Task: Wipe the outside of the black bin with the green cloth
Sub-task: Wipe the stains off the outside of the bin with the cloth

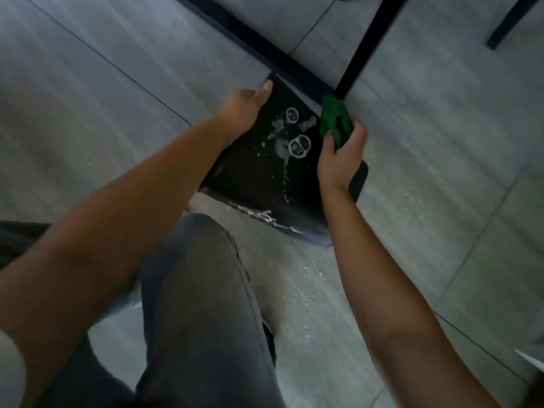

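Foam and soapy bubbles (290,136) speckle the broad dark face of the black bin (259,178), which lies tipped on its side on the grey tiled floor (426,142) at the centre of the frame, its far end reaching toward the upper middle. At the bin's upper left edge the left hand (244,108) rests with fingers held together and extended, thumb pointing up the frame, pressing on the side of the bin. At the bin's right edge the right hand (343,154) is closed around the bunched green cloth (335,120), which sticks out above the fingers and touches the bin's upper right corner. A black furniture leg (365,51) slants down from the top of the frame to just behind the cloth. A knee in grey trousers (200,290) fills the lower middle, with water droplets (312,278) scattered on the tiles to its right.
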Available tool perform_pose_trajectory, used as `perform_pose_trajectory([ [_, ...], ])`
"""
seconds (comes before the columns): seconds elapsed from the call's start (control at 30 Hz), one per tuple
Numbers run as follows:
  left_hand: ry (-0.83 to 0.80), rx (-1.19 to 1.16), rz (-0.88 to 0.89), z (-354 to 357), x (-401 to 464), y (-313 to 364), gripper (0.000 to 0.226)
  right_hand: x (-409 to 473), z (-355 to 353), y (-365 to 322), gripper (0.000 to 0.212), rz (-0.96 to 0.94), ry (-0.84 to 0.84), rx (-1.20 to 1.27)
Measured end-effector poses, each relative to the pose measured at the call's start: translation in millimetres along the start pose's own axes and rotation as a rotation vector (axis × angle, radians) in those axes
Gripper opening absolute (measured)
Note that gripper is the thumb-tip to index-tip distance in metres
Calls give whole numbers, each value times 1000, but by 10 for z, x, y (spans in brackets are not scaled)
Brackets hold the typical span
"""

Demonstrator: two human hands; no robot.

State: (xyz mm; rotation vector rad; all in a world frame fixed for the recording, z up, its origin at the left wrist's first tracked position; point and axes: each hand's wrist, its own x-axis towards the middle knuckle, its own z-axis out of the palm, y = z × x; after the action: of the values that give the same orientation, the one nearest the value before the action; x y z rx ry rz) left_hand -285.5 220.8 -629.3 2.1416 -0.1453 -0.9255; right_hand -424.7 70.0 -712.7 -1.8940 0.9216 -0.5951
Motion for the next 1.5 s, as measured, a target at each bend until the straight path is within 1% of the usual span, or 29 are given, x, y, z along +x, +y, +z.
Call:
perform_pose_trajectory([
  [0.1,31,-75,-1,85,1,-134,55,22,-48,-17,50,-22,-29,-29],
  [0.17,57,-127,-17,229,24,-301,48,69,-90,21,59,-62,-68,-99],
  [0.23,69,-152,-7,332,31,-335,48,164,-167,31,71,-68,-135,-157],
  [0.27,59,-162,-10,341,43,-344,51,216,-194,11,72,-54,-167,-180],
  [0.37,24,-108,10,235,119,-272,53,256,-239,-52,64,-28,-215,-206],
  [0.47,54,-44,35,84,185,-249,53,222,-205,-85,62,-31,-253,-194],
  [0.6,30,-100,26,26,163,-414,49,217,-142,-69,58,-87,-228,-180],
  [0.7,22,-154,43,30,153,-470,58,215,-111,-103,54,-103,-205,-204],
  [0.77,21,-167,48,23,163,-483,61,138,-70,-96,53,-131,-220,-197],
  [0.9,13,-177,62,59,159,-524,52,-106,-17,-192,52,-251,-303,-220],
  [1.03,-29,-171,102,63,128,-420,67,-388,77,-317,47,-391,-291,-312],
  [1.13,-42,-246,84,110,56,-369,65,-441,187,-334,49,-468,-289,-371],
  [1.23,-65,-346,52,109,10,-461,67,-460,255,-276,52,-583,-366,-395],
  [1.3,-64,-368,25,123,-75,-520,67,-464,255,-174,51,-614,-367,-446],
  [1.37,-66,-396,31,166,-100,-580,57,-463,210,-105,49,-593,-332,-477],
  [1.43,-52,-411,23,209,-127,-566,45,-481,122,-41,48,-515,-283,-501],
  [1.5,-20,-435,-14,211,-152,-596,44,-480,1,63,47,-420,-237,-528],
])
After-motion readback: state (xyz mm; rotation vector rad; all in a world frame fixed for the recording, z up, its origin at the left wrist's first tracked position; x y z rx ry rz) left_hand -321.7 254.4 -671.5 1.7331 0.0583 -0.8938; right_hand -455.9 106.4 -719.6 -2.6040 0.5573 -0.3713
